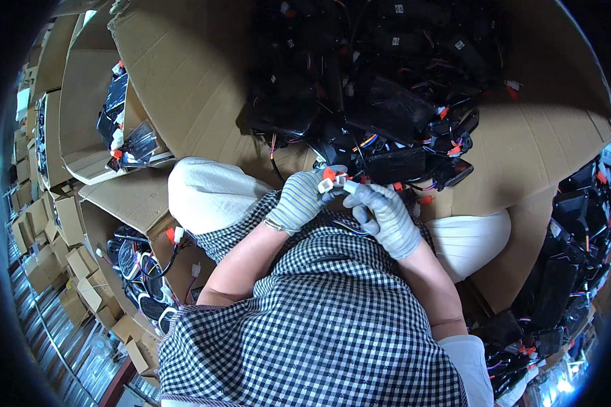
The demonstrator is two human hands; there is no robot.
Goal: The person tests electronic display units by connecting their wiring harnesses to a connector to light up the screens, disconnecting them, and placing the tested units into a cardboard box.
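Note:
My left hand (297,202), in a striped work glove, is closed around a white plug connector with a red part (328,180). Close on its right, my right hand (388,220), gloved too, pinches a small white connector (351,186) between thumb and fingers. The two connectors almost meet; whether they touch I cannot tell. Just beyond both hands lies a heap of black boxy units (395,165) with coloured wires and red-and-white plugs. Fingers hide most of the wires leading from the held connectors.
A large open cardboard box (183,74) surrounds the heap, its far part in shadow. At the left, another carton (91,102) holds wired units, and a lower one has coiled cables (139,271). More black units (557,285) fill a box at the right. Many cartons (91,288) stand farther left.

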